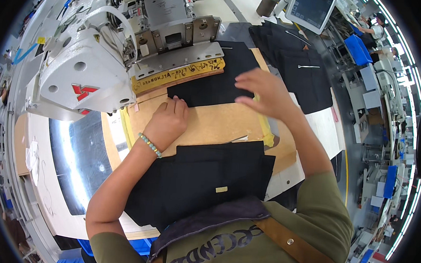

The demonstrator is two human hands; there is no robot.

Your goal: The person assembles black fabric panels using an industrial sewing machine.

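A black fabric panel [207, 86] lies on the tan board [211, 122] and reaches in under the front of the machine head. My left hand [166, 122], with a beaded bracelet at the wrist, has its fingers bent together on the panel's near left edge; its thumb is hidden. Over the panel's right edge, my right hand [264, 94] is open, thumb and fingers apart with nothing between them. Closer to my body, a stack of black fabric pieces [199, 173] bears a small pale yellow label [221, 190]. A thin metal tool [236, 139] lies between board and stack.
The white sewing machine [82, 65] stands at left, its metal clamp plate [180, 59] and yellow marked strip [180, 75] close above the panel. More black pieces [302, 69] with metal tools lie at right. Beyond are a thread cone [266, 4] and a screen [312, 9].
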